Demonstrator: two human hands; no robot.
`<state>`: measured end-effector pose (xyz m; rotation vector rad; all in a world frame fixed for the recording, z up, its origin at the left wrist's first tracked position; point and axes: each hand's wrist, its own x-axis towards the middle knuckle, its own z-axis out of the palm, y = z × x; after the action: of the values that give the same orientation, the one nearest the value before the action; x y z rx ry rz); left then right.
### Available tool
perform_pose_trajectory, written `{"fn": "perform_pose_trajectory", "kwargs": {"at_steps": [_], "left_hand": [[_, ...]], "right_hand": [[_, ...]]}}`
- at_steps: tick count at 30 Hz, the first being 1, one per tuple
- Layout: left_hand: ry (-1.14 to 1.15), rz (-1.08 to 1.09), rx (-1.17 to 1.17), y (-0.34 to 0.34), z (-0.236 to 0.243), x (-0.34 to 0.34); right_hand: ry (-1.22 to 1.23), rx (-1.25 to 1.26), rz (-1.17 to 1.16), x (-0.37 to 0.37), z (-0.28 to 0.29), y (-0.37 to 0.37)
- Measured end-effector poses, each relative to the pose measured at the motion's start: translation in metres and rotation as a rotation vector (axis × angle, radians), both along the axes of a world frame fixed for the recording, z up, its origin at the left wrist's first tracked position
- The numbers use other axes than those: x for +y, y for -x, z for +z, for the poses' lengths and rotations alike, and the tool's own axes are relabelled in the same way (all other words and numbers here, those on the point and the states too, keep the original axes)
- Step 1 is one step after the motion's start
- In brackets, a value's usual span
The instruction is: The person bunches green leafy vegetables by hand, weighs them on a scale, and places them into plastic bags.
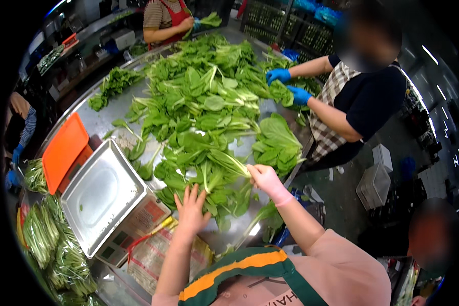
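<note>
Counted items on and around your one steel bench (137, 97): one large heap of loose leafy greens (209, 102), plus one smaller heap (112, 84) set apart at the far left. One weighing scale (104, 196) with one steel pan. One orange tray (64, 150). One stack of bagged greens (56, 245) at your left, the bags too crowded to count. Your two bare hands: left (191, 206), right (262, 178). Two blue-gloved hands (278, 75) (299, 95) belong to one co-worker; three other people are partly visible.
</note>
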<state>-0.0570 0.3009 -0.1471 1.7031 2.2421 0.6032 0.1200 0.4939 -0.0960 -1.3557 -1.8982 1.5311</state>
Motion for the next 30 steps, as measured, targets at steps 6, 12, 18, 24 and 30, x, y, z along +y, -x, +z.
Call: {"fn": "perform_pose_trajectory", "kwargs": {"at_steps": [6,12,18,24,30], "left_hand": [[-0.225,0.058,-0.290,-0.025,0.029,-0.030],[-0.513,0.337,-1.849,-0.037,0.024,-0.041],[-0.556,0.668,-1.728,-0.029,-0.006,-0.053],[-0.548,0.701,-1.566,-0.037,0.002,-0.048],[-0.319,0.598,-1.407,-0.028,-0.002,-0.059]], "right_hand": [[0.483,0.548,0.060,-0.029,0.018,0.006],[1.121,0.427,0.399,-0.124,-0.013,0.023],[0.487,0.181,0.578,-0.130,-0.020,0.030],[0.439,0.025,0.485,-0.144,-0.015,0.041],[0.480,0.076,0.448,-0.145,-0.027,0.038]]}}
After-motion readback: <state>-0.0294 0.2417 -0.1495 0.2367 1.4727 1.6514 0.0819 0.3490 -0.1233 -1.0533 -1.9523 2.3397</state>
